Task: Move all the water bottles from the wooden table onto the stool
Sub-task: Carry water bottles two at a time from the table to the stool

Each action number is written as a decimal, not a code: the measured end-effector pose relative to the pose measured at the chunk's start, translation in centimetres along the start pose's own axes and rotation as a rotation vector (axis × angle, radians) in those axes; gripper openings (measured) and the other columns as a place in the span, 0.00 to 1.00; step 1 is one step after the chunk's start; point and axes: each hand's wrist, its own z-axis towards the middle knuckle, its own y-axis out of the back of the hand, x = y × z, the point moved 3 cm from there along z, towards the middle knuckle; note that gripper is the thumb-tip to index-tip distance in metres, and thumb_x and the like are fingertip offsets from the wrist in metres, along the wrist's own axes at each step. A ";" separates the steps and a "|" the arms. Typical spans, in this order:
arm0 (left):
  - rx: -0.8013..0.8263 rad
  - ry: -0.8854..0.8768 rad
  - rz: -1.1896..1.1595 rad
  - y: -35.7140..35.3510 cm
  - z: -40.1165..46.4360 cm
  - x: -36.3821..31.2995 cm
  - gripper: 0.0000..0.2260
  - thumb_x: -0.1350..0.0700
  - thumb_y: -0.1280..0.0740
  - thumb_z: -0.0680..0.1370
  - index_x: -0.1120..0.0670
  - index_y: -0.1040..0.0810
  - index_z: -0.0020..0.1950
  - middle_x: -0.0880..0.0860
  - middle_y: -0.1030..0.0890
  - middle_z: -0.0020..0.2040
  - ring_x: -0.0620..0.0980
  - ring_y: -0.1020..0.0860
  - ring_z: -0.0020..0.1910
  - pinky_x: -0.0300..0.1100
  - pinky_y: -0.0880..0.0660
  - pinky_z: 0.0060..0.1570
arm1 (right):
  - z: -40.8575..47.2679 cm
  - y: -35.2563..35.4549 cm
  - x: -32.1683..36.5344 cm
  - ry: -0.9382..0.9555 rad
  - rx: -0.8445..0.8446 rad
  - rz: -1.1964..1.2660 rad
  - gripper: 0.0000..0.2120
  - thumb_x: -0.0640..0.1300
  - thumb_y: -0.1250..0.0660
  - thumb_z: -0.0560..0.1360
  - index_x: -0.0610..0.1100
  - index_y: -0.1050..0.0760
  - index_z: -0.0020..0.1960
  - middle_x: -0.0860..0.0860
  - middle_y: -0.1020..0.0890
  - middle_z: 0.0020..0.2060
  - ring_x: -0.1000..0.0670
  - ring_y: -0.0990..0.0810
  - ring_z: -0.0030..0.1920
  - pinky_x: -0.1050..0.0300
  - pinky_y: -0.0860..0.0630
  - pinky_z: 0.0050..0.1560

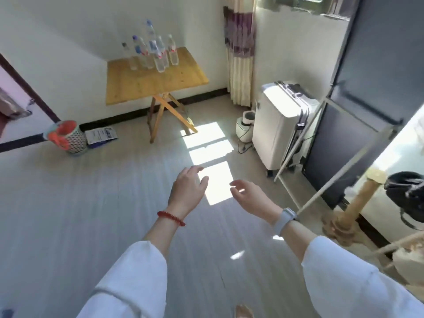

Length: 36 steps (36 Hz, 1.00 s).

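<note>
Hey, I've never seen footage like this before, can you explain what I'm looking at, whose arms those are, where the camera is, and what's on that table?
There is no machine here. This single picture comes from a wide-angle camera worn on a person's head, looking forward and down, so the arms reaching into view are the wearer's own. The left hand, with a red bead bracelet at its wrist, and the right hand, with a pale watch, are both open and hold nothing. Across the room a wooden table on folding legs stands against the wall, with a cluster of clear water bottles standing upright on its far part. They are blurry, so I cannot count them exactly. A white suitcase stands to the right. I cannot see a stool in this view.
</note>
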 end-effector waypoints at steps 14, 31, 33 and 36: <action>-0.282 0.240 0.050 10.1 22.0 15.8 0.16 0.51 0.38 0.77 0.54 0.28 0.63 0.53 0.26 0.62 0.52 0.28 0.61 0.47 0.30 0.58 | 31.3 -4.0 13.8 0.383 0.031 -0.104 0.15 0.44 0.40 0.77 0.43 0.27 0.61 0.43 0.25 0.60 0.44 0.25 0.59 0.58 0.33 0.58; -0.270 0.156 0.013 18.5 60.5 27.9 0.14 0.54 0.37 0.77 0.57 0.26 0.61 0.54 0.24 0.58 0.53 0.27 0.58 0.46 0.30 0.58 | 69.6 -3.7 25.6 0.270 -0.023 -0.105 0.16 0.45 0.40 0.76 0.44 0.30 0.63 0.45 0.23 0.59 0.46 0.23 0.57 0.60 0.31 0.51; -0.258 0.154 0.016 18.0 64.9 29.5 0.15 0.54 0.37 0.77 0.57 0.27 0.61 0.54 0.24 0.58 0.53 0.27 0.59 0.45 0.31 0.59 | 74.2 -3.7 25.8 0.260 -0.023 -0.084 0.15 0.44 0.40 0.77 0.44 0.29 0.63 0.45 0.23 0.60 0.46 0.23 0.57 0.60 0.31 0.51; -0.240 0.164 0.019 17.5 72.0 32.1 0.15 0.53 0.37 0.77 0.56 0.28 0.63 0.53 0.25 0.60 0.52 0.28 0.60 0.46 0.31 0.60 | 81.5 -3.7 26.4 0.244 -0.020 -0.031 0.15 0.43 0.40 0.77 0.42 0.29 0.63 0.42 0.24 0.60 0.45 0.24 0.58 0.57 0.29 0.56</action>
